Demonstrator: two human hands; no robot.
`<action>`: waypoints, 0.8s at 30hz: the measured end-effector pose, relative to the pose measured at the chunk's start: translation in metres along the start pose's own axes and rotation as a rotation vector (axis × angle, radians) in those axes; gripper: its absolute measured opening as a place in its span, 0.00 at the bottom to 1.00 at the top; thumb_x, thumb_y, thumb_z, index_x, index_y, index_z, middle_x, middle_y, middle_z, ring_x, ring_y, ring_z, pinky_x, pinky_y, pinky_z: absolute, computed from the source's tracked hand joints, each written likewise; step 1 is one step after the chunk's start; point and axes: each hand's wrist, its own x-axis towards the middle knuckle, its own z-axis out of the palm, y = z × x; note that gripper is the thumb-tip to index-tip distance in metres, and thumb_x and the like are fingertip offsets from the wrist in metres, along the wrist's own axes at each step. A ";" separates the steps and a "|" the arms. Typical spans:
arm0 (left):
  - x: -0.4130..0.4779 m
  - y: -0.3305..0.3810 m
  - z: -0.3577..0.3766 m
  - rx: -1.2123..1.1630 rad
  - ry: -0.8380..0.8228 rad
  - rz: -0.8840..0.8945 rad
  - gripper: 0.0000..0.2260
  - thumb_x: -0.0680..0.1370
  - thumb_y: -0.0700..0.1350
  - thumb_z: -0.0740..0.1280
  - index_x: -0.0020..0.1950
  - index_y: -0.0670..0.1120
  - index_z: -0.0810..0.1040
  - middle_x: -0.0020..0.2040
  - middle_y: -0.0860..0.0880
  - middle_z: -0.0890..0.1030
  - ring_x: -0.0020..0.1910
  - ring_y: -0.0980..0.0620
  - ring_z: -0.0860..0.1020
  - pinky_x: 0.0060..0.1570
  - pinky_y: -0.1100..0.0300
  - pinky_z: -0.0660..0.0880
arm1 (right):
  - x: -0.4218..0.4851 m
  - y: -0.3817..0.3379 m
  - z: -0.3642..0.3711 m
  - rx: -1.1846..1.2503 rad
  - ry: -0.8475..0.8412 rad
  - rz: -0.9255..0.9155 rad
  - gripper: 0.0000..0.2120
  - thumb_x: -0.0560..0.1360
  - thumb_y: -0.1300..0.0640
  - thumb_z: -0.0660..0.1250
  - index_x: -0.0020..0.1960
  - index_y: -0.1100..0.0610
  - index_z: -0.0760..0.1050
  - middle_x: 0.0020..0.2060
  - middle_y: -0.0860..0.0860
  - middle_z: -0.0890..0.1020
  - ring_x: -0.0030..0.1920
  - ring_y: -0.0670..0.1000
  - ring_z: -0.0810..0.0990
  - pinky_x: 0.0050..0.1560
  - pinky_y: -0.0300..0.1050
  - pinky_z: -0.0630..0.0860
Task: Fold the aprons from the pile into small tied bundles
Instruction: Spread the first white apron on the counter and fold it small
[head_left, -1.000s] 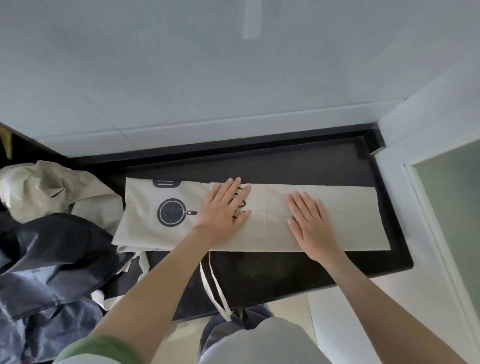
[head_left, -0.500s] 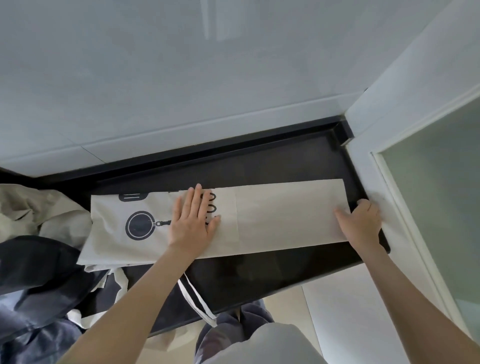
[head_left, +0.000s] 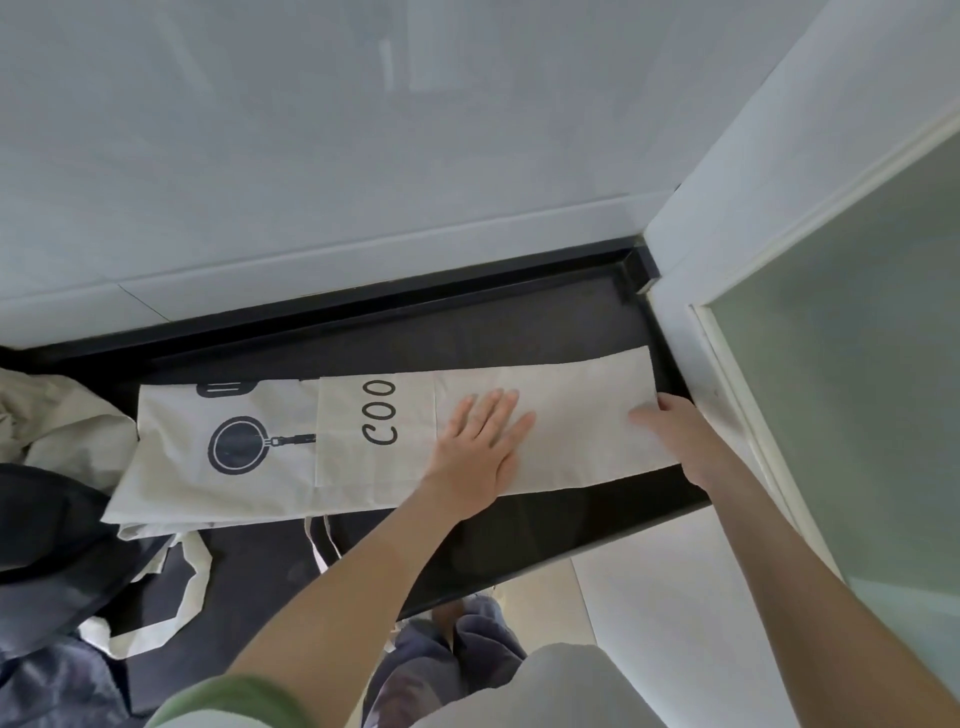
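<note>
Single cream apron (head_left: 353, 467), already narrowed to one long strip, flat along the dark worktop (head_left: 519, 332); printed end toward the pile, plain end close to the white door frame (head_left: 727, 249). Left hand (head_left: 480, 447) flat on the strip just right of the lettering, fingers straight and slightly spread, palm pressing the cloth down. Right hand (head_left: 675, 431) at the plain end, fingers laid over the top of the cloth, thumb hidden; pinch or mere press not to be told from this view.

Step in hand, as judged: crosswise shortening of the strip, with the left hand as anchor and probable crease line and the right hand at the end to be turned over. Next move, likely: lifting the plain end and carrying it leftward over the anchored part, long edges kept in register, left hand withdrawn only after the lay-down; ties left free for the final knot.

Count: one apron in work; two hands; two thin ties (head_left: 315, 545) hanging from the front edge of the strip; one wide strap loop (head_left: 200, 571) on the worktop beside the pile; one pan print (head_left: 239, 445); one partly visible utensil print (head_left: 226, 387) above it; three letters, "COO". Pile (head_left: 57, 415) at far left: cream and dark cloth crumpled together, number of pieces not countable.
</note>
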 end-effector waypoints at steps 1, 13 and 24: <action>0.001 0.001 0.000 -0.016 -0.007 -0.001 0.23 0.82 0.52 0.48 0.76 0.50 0.63 0.76 0.44 0.62 0.75 0.42 0.61 0.72 0.42 0.59 | -0.006 -0.003 0.001 0.050 -0.052 -0.038 0.09 0.78 0.58 0.63 0.58 0.56 0.74 0.51 0.54 0.79 0.53 0.56 0.77 0.51 0.49 0.75; 0.029 0.046 -0.072 -1.372 -0.114 -0.649 0.17 0.82 0.59 0.52 0.55 0.49 0.73 0.51 0.51 0.77 0.50 0.52 0.75 0.56 0.55 0.74 | -0.037 -0.009 0.064 -0.013 -0.346 -0.299 0.15 0.80 0.48 0.61 0.42 0.59 0.72 0.36 0.53 0.74 0.39 0.51 0.72 0.49 0.46 0.69; 0.014 0.040 -0.058 -1.029 -0.211 -0.764 0.13 0.82 0.42 0.55 0.55 0.37 0.76 0.35 0.48 0.74 0.31 0.51 0.75 0.37 0.55 0.79 | -0.023 0.023 0.093 -0.537 0.203 -0.719 0.25 0.79 0.54 0.63 0.74 0.55 0.63 0.71 0.51 0.68 0.70 0.52 0.65 0.70 0.45 0.58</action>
